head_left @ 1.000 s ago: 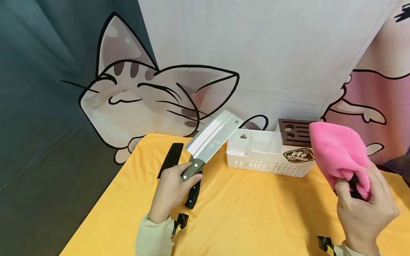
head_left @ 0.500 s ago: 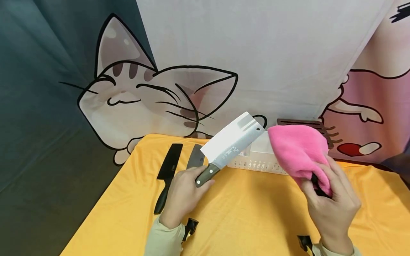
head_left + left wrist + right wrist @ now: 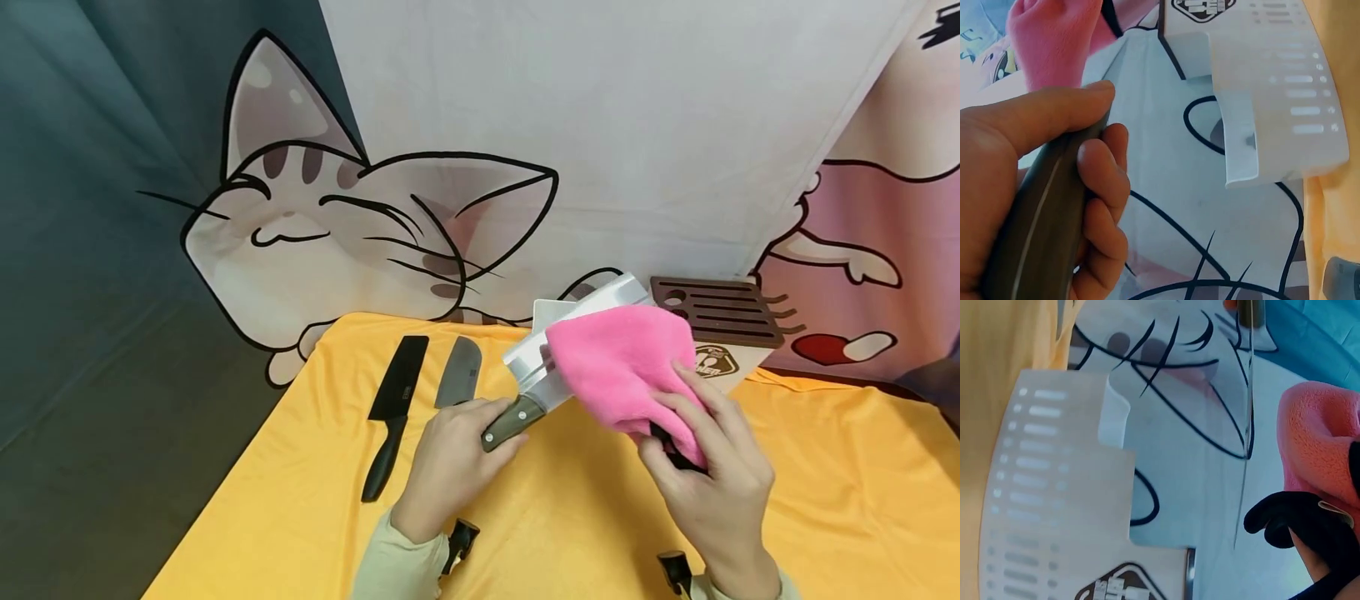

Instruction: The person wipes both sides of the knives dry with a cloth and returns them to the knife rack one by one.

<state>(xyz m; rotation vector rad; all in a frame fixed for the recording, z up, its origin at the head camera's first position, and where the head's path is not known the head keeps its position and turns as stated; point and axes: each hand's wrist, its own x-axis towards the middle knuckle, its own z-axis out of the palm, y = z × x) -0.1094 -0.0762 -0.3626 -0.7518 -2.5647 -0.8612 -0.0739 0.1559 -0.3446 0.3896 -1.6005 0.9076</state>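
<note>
My left hand (image 3: 453,462) grips the dark handle (image 3: 1041,206) of a cleaver, its broad steel blade (image 3: 551,387) raised at a slant above the table. In my right hand (image 3: 712,475) is a fluffy pink cloth (image 3: 626,362), bunched up, with a black piece (image 3: 1310,519) showing by the fingers. The cloth overlaps the middle of the blade in the head view. From the right wrist, the blade (image 3: 1249,425) appears edge-on as a thin line, with a gap to the pink cloth (image 3: 1316,437). The blade's far corner shows beyond the cloth.
On the yellow tablecloth (image 3: 292,500) at left lie a black knife (image 3: 393,392) and a grey-bladed knife (image 3: 460,371), its handle hidden behind my left hand. A white perforated knife rack (image 3: 1054,456) with a brown slotted top (image 3: 716,312) stands behind, against a cartoon-cat curtain (image 3: 442,75).
My right hand has carried the pink cloth leftward to the cleaver. My left hand has moved right with the cleaver, uncovering the black knife's handle.
</note>
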